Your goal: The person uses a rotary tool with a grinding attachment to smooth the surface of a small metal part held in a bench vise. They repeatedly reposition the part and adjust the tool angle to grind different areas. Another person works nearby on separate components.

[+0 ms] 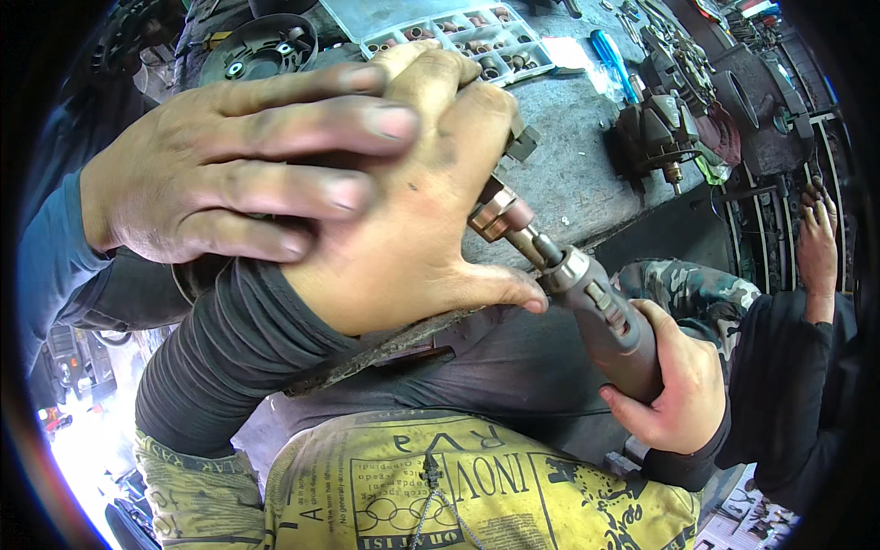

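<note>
My left hand, in a black cuff and yellow sleeve, curls palm down over a metal part with a copper-coloured ring. Most of that part is hidden beneath my fingers, and my thumb sticks out toward the right. In my right hand is a grey rotary tool, tilted up and left. Its metal tip reaches the ringed part; whether they touch I cannot tell. Another person's hand, blue-sleeved with fingers spread, lies across the back of my left hand.
A divided plastic box of small cylindrical pieces lies open on the worn workbench. Nearby are a round black housing, a blue-handled tool and a motor part. At the right is another person's hand.
</note>
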A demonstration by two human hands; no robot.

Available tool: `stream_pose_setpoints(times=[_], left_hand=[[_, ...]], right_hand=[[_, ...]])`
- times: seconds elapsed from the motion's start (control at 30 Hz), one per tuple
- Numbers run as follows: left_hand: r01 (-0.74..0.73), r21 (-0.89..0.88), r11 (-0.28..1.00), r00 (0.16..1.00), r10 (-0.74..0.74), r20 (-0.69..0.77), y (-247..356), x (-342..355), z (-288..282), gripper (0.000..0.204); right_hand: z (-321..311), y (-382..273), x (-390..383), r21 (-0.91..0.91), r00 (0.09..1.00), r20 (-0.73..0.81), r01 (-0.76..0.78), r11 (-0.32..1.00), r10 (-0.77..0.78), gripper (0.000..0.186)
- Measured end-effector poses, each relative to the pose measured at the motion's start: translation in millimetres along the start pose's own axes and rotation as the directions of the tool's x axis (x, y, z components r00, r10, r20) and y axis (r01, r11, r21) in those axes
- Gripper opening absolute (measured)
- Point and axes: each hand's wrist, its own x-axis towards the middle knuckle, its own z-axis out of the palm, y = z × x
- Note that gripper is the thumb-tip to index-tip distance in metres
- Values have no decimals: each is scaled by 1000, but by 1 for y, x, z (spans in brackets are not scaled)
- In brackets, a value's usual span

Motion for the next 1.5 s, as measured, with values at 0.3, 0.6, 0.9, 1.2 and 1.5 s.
stream_pose_setpoints(times=[0.3,0.6,0.9,1.2,1.5], left_hand=[[97,-89,991,995,-93,44,22,5,-18,110],[14,135,991,999,-18,29,11,2,-9,110],[165,-188,968,986,-166,7,33,6,-25,104],[123,-80,989,992,-120,43,24,0,-19,96],[108,-109,988,993,-102,60,24,-6,-34,84]], right_hand=[[2,-6,-2,-2,998,36,47,999,-47,73],[-1,-11,-4,-4,999,49,2,1000,-2,73],[-10,-7,-4,52,993,110,-47,998,41,74],[-41,-19,12,198,990,-28,144,970,-141,80],[-69,-120,114,3,897,108,431,902,-429,86]])
